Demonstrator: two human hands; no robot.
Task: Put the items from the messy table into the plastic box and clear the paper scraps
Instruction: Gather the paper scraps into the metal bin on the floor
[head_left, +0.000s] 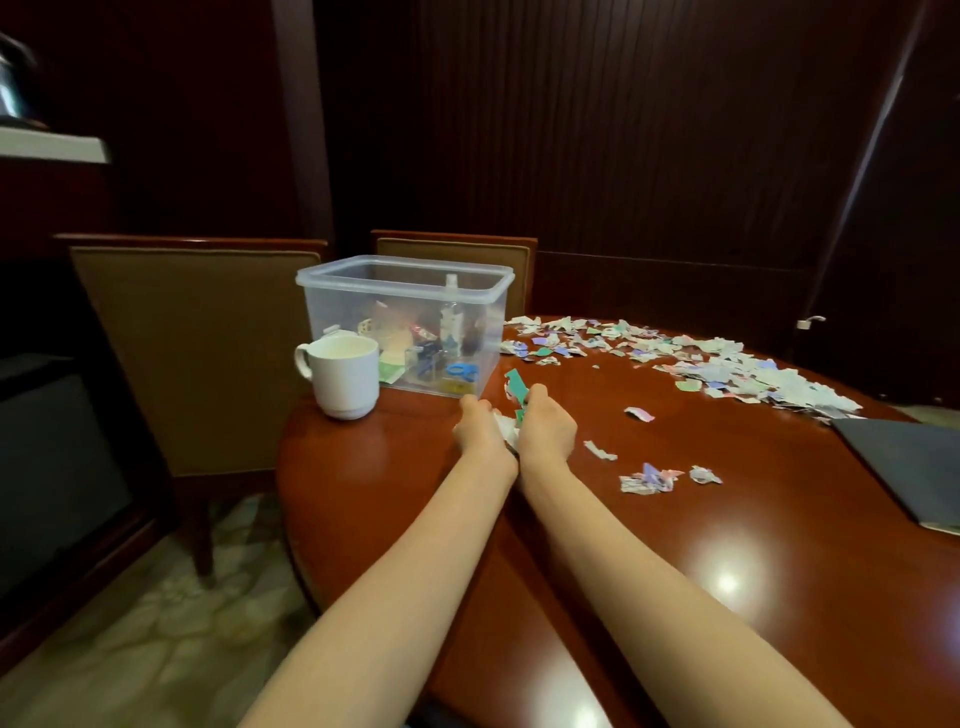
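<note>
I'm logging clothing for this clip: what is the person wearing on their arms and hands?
Nothing visible: the left hand and right hand are ungloved, both forearms are bare with no sleeves in frame, and no watch or ring shows.

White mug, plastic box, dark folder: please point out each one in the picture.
white mug (345, 382), head view, on its outer wall.
plastic box (332, 312), head view, on its clear front wall.
dark folder (909, 467), head view, on its cover.
</note>
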